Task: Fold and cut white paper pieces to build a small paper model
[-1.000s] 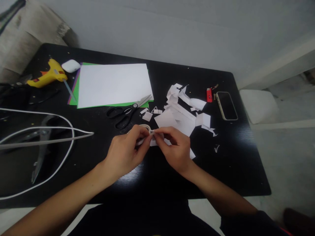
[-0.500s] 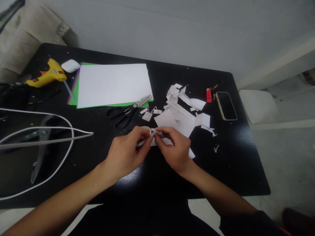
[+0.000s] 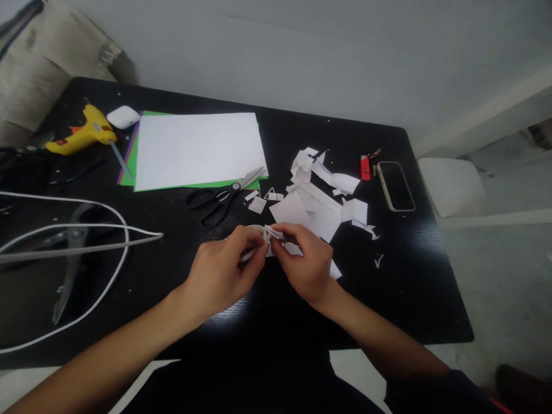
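Note:
Over the front middle of the black table, my left hand pinches a small curved white piece, seemingly a bent paper strip, between thumb and fingers. Its loop partly shows above and below the fingertips. Close against it, my right hand is closed, thumb and index finger gripping the folded white end of what looks like the same piece. The fingertips nearly touch, and they hide much of the join. Loose white paper scraps lie just beyond my right hand. Black-handled scissors rest beyond the left hand, blades spread slightly.
White and coloured sheets lie at the back, with a yellow glue gun and white case to their left. White cable loops across the left side. A red lighter and phone lie right.
Both hands stay in nearly the same place. The folded white end between the fingertips has shifted and turned slightly; the rest of the table looks the same.

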Tool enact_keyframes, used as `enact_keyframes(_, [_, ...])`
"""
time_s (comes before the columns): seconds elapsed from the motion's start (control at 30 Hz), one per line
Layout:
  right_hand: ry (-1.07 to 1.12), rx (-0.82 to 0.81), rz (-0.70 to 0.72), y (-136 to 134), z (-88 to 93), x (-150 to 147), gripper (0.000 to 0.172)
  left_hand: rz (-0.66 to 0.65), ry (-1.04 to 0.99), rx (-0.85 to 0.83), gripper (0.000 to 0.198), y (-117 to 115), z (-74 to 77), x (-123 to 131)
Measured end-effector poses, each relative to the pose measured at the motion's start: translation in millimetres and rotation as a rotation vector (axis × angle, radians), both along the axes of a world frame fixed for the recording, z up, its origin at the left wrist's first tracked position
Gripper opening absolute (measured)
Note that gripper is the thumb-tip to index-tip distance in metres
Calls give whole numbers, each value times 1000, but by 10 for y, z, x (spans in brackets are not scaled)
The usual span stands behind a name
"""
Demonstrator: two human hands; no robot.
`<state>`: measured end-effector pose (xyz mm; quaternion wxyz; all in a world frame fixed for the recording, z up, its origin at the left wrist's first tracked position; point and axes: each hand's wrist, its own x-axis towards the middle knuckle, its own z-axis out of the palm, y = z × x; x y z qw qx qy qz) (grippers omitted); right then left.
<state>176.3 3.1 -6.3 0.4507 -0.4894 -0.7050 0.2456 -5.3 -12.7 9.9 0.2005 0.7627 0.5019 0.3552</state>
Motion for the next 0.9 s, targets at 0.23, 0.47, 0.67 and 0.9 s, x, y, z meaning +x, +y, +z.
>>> enact_keyframes(0.23, [-11,33,11,-8,-13,1,20,-3,-10,7,12,-9,12,-4])
enact_keyframes(0.47, [-17,36,7,-12,-17,-2,22,-10,0,29,15,-25,9,-8])
enact_keyframes(0.67, [-28,50,18,-8,-15,2,22,-3,12,46,11,-22,17,-3])
enact_keyframes(0.9, [-40,56,24,-7,-18,7,22,-24,8,76,11,-21,11,-9])
